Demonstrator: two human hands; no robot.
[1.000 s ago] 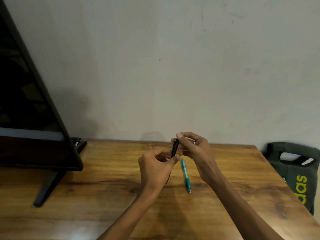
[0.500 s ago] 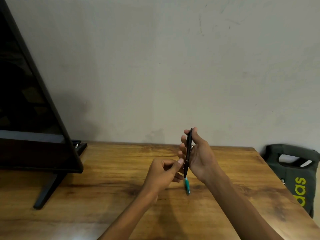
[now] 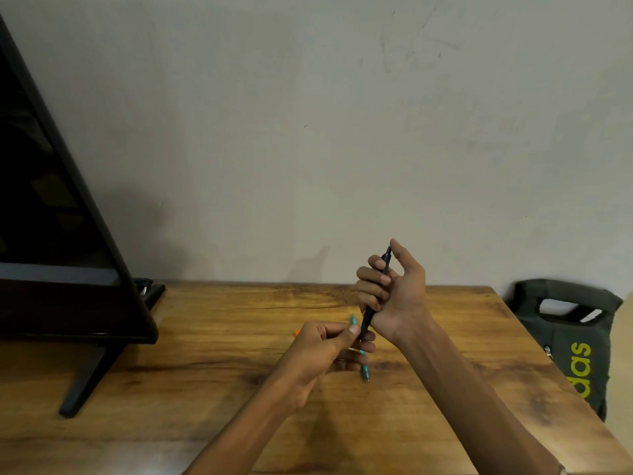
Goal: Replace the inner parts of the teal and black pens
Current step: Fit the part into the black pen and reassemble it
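Right hand [image 3: 394,296] is gripping the black pen [image 3: 376,293] near-upright, fingers wrapped round the barrel. Left hand [image 3: 329,347] is pinching its lower end. Teal pen [image 3: 363,366] is lying on the wooden surface [image 3: 205,337], partly hidden.

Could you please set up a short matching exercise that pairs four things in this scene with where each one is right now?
Things:
1. black pen
2. teal pen
3. dark bag
4. black screen

Places:
A. standing at the table's left side
B. beside the table's right edge
C. lying on the table, partly behind the left hand
D. held near upright in the right hand

Pairs: 1-D, 2-C, 3-B, 4-A
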